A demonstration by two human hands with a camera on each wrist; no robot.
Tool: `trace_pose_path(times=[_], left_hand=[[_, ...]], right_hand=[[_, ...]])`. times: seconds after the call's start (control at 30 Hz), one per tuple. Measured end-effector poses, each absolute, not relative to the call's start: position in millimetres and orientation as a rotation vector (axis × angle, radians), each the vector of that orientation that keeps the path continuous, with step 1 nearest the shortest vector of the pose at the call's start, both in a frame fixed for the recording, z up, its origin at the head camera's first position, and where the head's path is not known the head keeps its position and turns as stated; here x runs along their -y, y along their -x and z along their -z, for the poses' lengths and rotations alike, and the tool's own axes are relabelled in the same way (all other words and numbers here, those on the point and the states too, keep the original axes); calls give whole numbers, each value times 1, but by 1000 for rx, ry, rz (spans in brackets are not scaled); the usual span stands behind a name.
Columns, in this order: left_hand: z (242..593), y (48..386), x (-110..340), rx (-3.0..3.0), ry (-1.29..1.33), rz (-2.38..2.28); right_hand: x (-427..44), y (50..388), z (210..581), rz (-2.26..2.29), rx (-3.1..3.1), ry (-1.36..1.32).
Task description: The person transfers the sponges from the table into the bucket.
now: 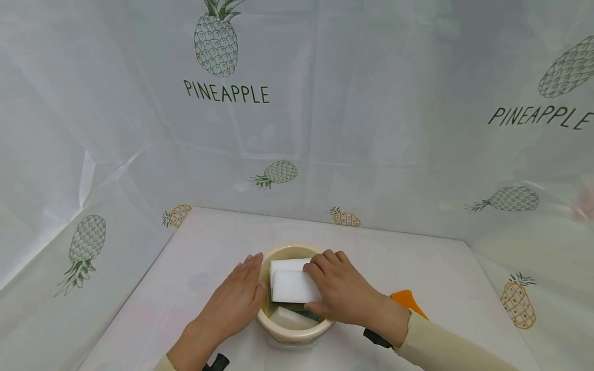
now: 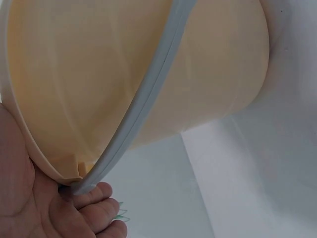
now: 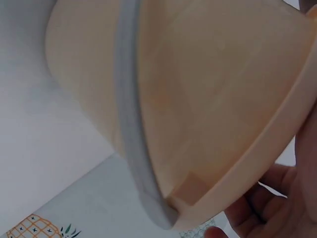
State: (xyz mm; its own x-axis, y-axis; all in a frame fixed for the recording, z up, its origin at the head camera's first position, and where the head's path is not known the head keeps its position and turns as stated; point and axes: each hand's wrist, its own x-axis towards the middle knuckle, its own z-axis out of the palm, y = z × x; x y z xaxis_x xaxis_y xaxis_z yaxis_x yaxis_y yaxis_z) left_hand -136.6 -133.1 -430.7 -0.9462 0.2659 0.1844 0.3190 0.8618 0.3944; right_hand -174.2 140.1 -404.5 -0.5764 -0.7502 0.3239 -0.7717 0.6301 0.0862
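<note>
A cream bucket (image 1: pixel 297 335) with a grey handle (image 2: pixel 141 101) stands on the table. Inside it lie several white sponge-like blocks; the top white block (image 1: pixel 294 286) sits near rim height, and another white block (image 1: pixel 290 319) leans lower at the front beside something dark green. My right hand (image 1: pixel 345 288) reaches over the right rim and grips the top white block at its right side, fingers behind and thumb in front. My left hand (image 1: pixel 234 299) rests against the left rim, its fingers mostly straight and close together. In the left wrist view, its fingertips lie beside the handle's pivot.
An orange object (image 1: pixel 408 303) lies on the table to the right, partly hidden by my right forearm. The white table (image 1: pixel 185 273) is enclosed by pale sheeting (image 1: pixel 371 129) printed with pineapples at the back and sides.
</note>
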Motion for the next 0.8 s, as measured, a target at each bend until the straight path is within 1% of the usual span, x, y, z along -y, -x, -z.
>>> trace_pose_path(times=[0.2,0.47,0.8], left_hand=[[432,137,134,2939,447,639],[432,138,134,2939,443,663],[433,138,134,2936,447,653]], right_hand=[[-141,169,398,-82,2547,-1281],[-146,171,392,-115,2526,-1234],[-148,166,388,-69,2599,-1358]])
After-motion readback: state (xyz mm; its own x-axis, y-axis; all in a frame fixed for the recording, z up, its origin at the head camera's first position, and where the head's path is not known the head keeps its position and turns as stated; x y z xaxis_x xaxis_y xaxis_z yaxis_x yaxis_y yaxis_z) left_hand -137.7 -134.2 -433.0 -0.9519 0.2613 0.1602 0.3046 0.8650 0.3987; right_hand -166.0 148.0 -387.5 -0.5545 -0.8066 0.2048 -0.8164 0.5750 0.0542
